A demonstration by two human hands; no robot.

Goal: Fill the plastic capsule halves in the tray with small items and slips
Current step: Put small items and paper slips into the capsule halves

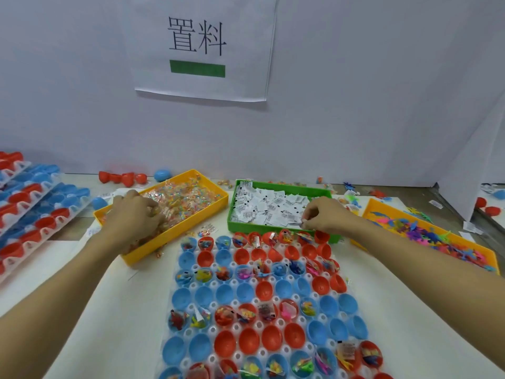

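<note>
Pale grey partition walls, one carrying a white paper sign [202,47] with black characters and a green bar, close off the back of a white counter [114,310].

Nearest the person lies the clear moulded plastic tray [276,322] of red and blue capsule halves [247,341]. Many cups below both hands are bare; others already hold a toy and a slip.

Beyond it sit three bins. In the yellow plastic bin [175,233] of clear-wrapped coloured sweets, the left hand [134,214] is buried, fingers curled into the packets; whether this grip has closed on one cannot be told. Over the near edge of the green plastic bin [284,228] of white printed paper slips [273,209], the right hand [323,214] has its fingertips drawn together as if pinching a slip. Right of that grip is an orange bin [478,253] of small bright plastic toy figures.

The slips look weightless, limp and prone to clinging together, so a fingertip pinch at one corner should peel off a single piece. The crinkly wrappers are probably slippery; taking them across the body seems surer.
</note>
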